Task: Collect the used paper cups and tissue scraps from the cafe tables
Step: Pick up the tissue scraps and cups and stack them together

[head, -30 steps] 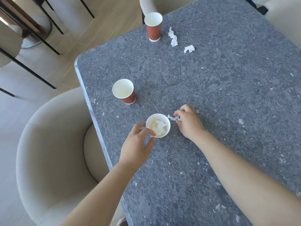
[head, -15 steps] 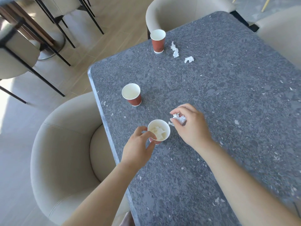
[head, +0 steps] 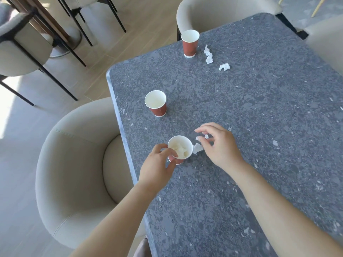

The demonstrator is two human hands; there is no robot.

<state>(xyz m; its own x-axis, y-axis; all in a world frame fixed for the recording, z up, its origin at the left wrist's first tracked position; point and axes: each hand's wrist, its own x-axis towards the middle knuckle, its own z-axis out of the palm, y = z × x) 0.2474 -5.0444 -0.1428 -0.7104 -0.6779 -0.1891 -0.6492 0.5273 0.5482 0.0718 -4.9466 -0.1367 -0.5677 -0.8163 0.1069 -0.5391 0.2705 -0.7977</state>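
Here the left hand [head: 157,167] grips the cup [head: 181,149] by its side, with tissue wadded inside. Just right of that cup's rim, the right hand's [head: 220,147] fingers [head: 209,127] pinch a tissue scrap [head: 197,148], which seems to dangle above the surface [head: 259,127]. The drop lies leftward, over the cup's open mouth.
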